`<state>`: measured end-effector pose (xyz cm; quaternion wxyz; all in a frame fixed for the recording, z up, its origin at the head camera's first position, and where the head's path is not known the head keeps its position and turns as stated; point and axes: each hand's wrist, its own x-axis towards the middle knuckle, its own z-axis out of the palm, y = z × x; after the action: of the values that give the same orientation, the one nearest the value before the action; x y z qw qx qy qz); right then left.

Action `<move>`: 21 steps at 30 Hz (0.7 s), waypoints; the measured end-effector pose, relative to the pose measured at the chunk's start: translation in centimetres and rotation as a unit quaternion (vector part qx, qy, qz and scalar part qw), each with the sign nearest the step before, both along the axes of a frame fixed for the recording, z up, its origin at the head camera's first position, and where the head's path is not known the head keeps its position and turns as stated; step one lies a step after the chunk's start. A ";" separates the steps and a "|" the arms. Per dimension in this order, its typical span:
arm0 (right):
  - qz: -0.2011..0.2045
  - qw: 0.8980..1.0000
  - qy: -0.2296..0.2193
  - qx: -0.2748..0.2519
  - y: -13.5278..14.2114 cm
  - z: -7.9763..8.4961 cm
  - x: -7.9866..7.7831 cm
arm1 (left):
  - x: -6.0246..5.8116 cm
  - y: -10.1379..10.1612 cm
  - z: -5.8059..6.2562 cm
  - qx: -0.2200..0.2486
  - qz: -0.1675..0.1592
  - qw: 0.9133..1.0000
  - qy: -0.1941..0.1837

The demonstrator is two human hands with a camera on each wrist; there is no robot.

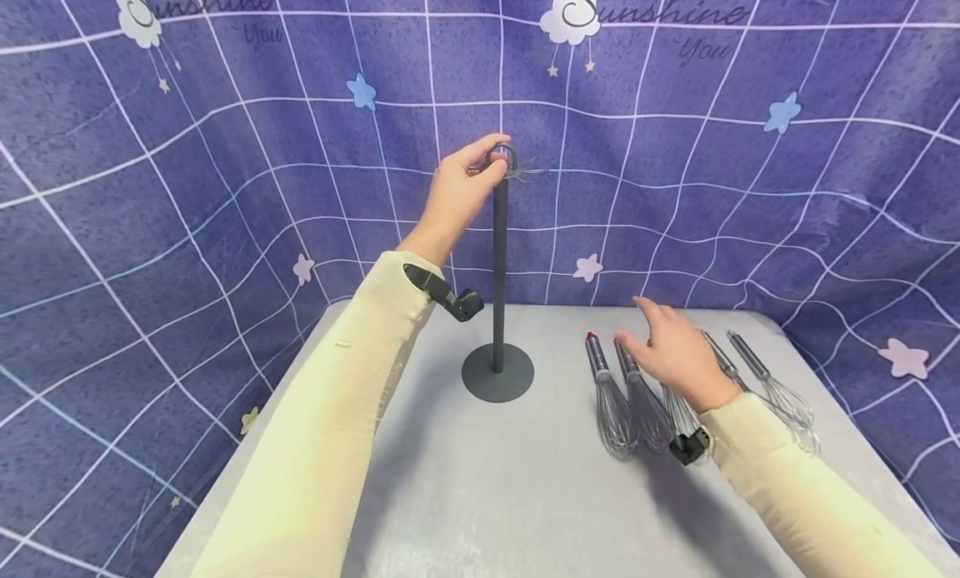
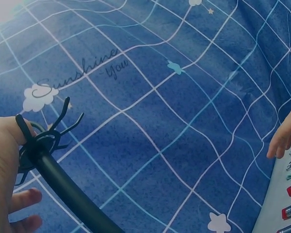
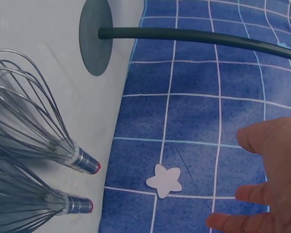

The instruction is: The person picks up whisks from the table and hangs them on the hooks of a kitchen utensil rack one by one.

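Observation:
A dark upright stand (image 1: 499, 270) with a round base rises from the table. At its top are a ring (image 1: 501, 149) and a crown of thin curved hooks (image 2: 63, 114), with nothing hanging on the hooks I see. My left hand (image 1: 461, 182) pinches the ring between thumb and index finger. On the right, my right hand (image 1: 678, 353) hovers above a row of wire whisks (image 1: 615, 416), fingers spread and holding nothing. Part of the row is hidden beneath that hand. In the right wrist view, two whisks with red-tipped handles (image 3: 85, 160) lie beside the stand's base (image 3: 94, 53).
The whisks lie side by side on the light grey table (image 1: 480, 495), handles toward the back, the rightmost whisk (image 1: 772, 386) near the right side. A blue gridded curtain (image 1: 360, 195) with stars and clouds surrounds the table at the back and sides.

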<state>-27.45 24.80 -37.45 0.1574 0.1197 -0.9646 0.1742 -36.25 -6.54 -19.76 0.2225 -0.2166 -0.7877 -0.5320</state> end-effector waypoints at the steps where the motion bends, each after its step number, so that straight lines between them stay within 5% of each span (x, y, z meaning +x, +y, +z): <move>1: -0.002 1.000 0.000 -0.004 0.1 0.0 -0.1 | 0.0 0.0 0.0 0.002 0.000 1.000 -0.001; 10: -0.029 0.998 0.019 -0.060 2.3 -0.1 -0.6 | 0.3 0.0 0.1 0.001 0.005 1.000 -0.006; 21: -0.080 0.993 0.026 -0.077 8.2 -2.0 -1.8 | 0.4 0.0 0.0 0.007 0.005 1.000 0.002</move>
<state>-29.23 33.01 -39.45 0.2050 0.0343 -0.9502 0.2320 -35.84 -6.50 -19.80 0.2285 -0.2120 -0.7847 -0.5357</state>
